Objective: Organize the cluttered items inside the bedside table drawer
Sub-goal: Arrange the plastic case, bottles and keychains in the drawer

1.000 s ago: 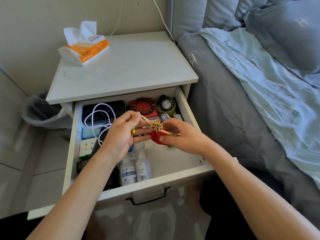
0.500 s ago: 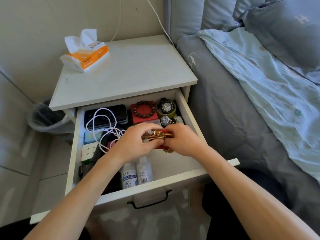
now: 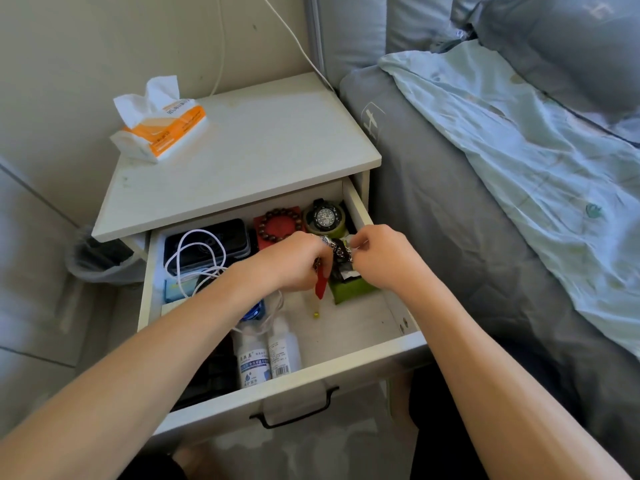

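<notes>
Both hands over drawer [image 3: 381,348] mid-right: L hand [image 3: 294,261] curled round red pouch [image 3: 321,287], R hand [image 3: 382,259] pinching watch [image 3: 341,252] above green box [image 3: 349,289], prob to seat it there.

Drawer [image 3: 381,344]: rear part hidden under the tabletop [image 3: 242,161]. Black case [image 3: 221,242]: partly covered by a looped white cable [image 3: 194,258]. Left forearm covers the drawer's left-hand contents; a dark item at the front left corner cannot be identified. Two white bottles [image 3: 266,355]: label print too small to read. Small dark item between left hand [image 3: 294,261] and right hand [image 3: 384,258]: largely covered by fingers, identity unclear. Bin [image 3: 100,258]: mostly hidden behind the table. Both arms cut off by the bottom edge.
</notes>
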`<state>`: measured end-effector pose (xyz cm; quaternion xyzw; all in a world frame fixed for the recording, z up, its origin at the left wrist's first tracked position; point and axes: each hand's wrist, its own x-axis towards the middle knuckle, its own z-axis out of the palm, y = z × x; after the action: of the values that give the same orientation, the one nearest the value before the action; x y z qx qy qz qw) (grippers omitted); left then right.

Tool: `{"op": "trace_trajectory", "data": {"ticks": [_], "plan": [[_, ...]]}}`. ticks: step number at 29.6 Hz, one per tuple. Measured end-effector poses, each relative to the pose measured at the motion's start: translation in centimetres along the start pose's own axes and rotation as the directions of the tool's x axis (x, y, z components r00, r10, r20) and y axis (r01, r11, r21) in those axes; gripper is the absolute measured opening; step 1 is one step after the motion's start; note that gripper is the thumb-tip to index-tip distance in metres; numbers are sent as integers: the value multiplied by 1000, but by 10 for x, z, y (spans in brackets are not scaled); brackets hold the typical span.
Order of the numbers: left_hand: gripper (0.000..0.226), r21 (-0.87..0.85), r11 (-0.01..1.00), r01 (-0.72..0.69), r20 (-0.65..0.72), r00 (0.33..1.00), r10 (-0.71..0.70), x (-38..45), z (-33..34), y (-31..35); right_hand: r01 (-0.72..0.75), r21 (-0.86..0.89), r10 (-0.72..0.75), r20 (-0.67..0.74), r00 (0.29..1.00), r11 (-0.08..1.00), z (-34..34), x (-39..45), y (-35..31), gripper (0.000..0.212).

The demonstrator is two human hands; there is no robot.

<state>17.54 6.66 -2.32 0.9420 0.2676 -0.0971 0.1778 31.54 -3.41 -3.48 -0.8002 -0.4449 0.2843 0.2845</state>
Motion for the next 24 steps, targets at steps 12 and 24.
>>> {"op": "trace_trajectory", "data": {"ticks": [12,24], "plan": [[37,-2,1000,24,-156,987,-24,-1,33,-13,52,-135,-40,91,995,990,2,-4,0,26],[90,73,991,116,-123,987,-107,-33,56,-26,69,-204,-48,106,993,977,-3,2,3,25]]}}
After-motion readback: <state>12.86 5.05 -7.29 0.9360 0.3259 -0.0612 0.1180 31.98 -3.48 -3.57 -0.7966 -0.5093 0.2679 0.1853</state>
